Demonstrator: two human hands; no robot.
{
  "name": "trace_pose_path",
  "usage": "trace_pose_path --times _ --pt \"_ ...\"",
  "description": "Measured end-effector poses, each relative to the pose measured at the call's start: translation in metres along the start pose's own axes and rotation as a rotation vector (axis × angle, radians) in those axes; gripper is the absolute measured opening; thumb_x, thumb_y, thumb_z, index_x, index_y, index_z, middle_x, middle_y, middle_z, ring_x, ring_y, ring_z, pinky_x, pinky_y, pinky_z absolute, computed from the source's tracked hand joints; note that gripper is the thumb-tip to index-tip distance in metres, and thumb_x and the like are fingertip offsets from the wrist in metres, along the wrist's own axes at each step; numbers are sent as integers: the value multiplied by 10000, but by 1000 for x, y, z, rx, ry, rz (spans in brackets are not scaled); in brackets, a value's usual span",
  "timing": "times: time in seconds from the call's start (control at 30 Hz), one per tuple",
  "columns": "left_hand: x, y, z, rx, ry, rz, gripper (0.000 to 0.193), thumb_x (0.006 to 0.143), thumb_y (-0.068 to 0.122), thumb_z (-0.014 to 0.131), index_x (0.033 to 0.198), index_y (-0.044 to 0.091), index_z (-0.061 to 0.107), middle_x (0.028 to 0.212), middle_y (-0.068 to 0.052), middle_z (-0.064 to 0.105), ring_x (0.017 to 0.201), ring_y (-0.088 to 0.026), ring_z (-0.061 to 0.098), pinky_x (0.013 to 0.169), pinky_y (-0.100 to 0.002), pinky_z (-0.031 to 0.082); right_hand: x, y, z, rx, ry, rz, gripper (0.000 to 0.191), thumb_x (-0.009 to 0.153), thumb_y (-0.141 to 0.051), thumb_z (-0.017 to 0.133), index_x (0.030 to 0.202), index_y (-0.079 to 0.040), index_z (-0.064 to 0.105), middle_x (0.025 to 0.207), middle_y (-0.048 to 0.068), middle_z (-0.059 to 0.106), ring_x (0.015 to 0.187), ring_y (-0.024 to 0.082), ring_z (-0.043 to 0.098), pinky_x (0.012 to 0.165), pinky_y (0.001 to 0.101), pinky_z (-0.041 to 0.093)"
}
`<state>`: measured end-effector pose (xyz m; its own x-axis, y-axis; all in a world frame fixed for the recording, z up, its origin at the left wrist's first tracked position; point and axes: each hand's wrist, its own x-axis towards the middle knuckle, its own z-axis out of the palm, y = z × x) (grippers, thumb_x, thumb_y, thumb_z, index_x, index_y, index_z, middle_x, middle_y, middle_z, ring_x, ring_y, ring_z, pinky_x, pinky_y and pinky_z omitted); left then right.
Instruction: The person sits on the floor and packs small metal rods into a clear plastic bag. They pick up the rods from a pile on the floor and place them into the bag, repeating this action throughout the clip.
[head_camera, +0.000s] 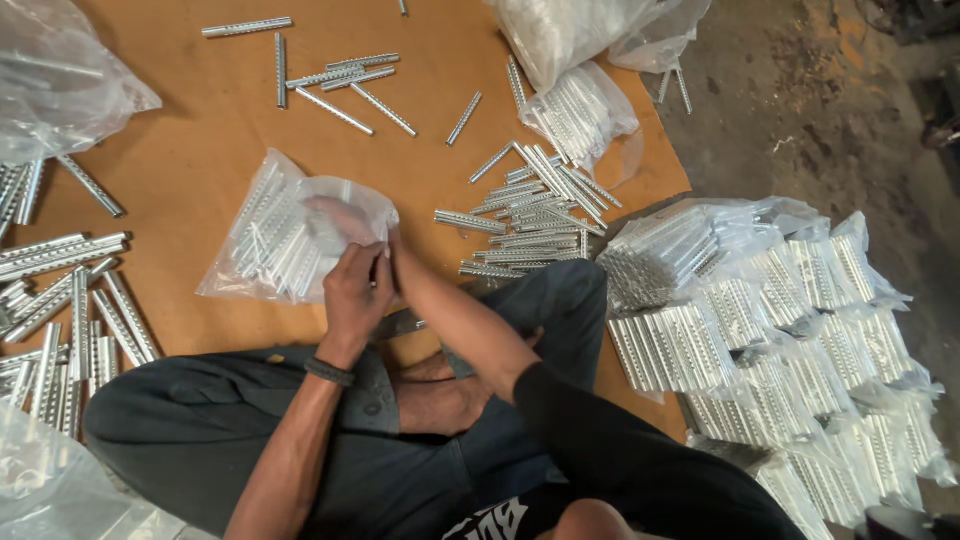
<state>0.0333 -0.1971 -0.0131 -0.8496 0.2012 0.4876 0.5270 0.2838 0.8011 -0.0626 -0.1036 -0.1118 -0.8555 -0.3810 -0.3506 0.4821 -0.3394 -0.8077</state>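
1. the bag (285, 240) of metal strips lies on the board (200, 130), just ahead of the knees.
2. left hand (355, 290) grips its open mouth; right hand (345, 222) is inside, grip hidden.
3. the film looks thin, slippery and limp; the strips look stiff and heavy, so support it from beneath.

I note a bag of strips (290, 240) on the board (200, 130), directly ahead of my crossed legs (300, 420). Loose strips (530, 215) lie piled to its right. Filled bags (780, 350) are stacked on the floor (800, 100) further right; more strips (70, 320) lie at left.
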Motion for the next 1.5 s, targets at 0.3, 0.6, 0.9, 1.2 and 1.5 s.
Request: trace_pose_path --times 0.3,0.6,0.9,1.2,1.5 --pt "5 4 0 -4 52 1 63 777 12 544 831 -16 560 646 -112 487 526 -199 475 490 -288 380 -57 10 -40 -529 10 -16 195 769 -124 508 900 16 543 818 69 589 728 135 570 645 249 477" --pt "25 -2 24 -106 94 -171 51 779 12 552 816 -17 572 609 -82 466 495 -141 422 466 -248 339 -138 -85 -156 -1452 415 -302 429 545 -92 673 924 14 504 852 133 534 787 258 527 677 327 442" --pt "31 5 56 -41 64 -133 58 781 28 572 825 -9 577 599 -78 455 499 -136 416 474 -250 340 -134 -101 -229 -1970 455 -219 386 479 -128 655 799 -22 468 854 148 486 824 320 478 708 382 396" --pt "26 10 52 -37 53 -114 32 767 23 570 787 -2 574 594 -79 465 488 -137 422 465 -252 341 -159 -100 -222 -1663 857 -694 181 570 -120 610 705 -58 506 730 98 529 729 286 518 628 357 416" --pt "32 10 62 -28 14 -97 43 787 21 562 815 -10 571 602 -80 451 509 -138 422 487 -253 342 -159 -94 -158 -1729 44 -595 351 516 -271 674 741 -75 490 727 79 452 711 267 473 580 377 367"
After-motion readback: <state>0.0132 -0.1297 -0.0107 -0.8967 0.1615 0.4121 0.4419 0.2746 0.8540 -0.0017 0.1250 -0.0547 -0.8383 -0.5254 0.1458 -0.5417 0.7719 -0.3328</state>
